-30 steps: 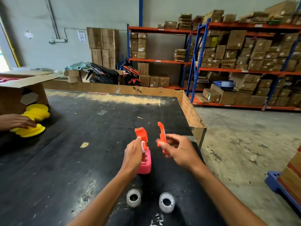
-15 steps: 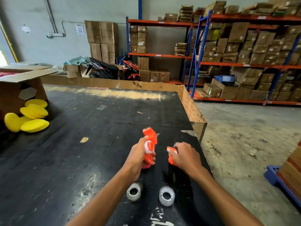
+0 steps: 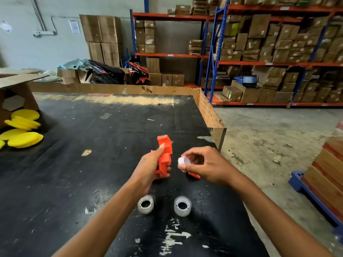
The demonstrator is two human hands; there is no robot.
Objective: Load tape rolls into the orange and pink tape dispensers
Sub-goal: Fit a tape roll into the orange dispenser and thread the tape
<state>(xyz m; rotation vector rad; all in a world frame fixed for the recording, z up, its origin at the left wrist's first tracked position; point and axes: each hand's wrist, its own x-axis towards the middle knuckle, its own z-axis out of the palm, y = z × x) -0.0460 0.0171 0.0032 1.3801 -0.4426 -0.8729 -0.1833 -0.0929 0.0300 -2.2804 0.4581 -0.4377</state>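
The right hand's (image 3: pixel 206 165) fingers (image 3: pixel 182 166) are pinched on a small white core (image 3: pixel 183 161), its round face turned toward the left hand. The left hand (image 3: pixel 151 168) is wrapped around the lower body of the orange dispenser (image 3: pixel 164 154), holding it upright above the tabletop (image 3: pixel 92 145), cutter end up and away from the person. Core and dispenser are just beside each other but not touching; the gap lies straight across, right to left, at the height of the dispenser's middle. Its long axis runs up and slightly away, so the core's hole would, I judge, have to line up crosswise to that axis before anything can seat.

Under the right hand an orange piece (image 3: pixel 194 175) lies on the tabletop, probably the dispenser's loose side part. Nearer the person, toward the near edge, two tape rolls (image 3: pixel 145 204) (image 3: pixel 182 206) rest flat, holes up, side by side and apart. Both are untouched; the right one lies closer to the right hand. A sliver of pink shows behind the left hand; whether it is the pink dispenser I cannot tell. Loading looks barely begun: no roll is in the orange dispenser.
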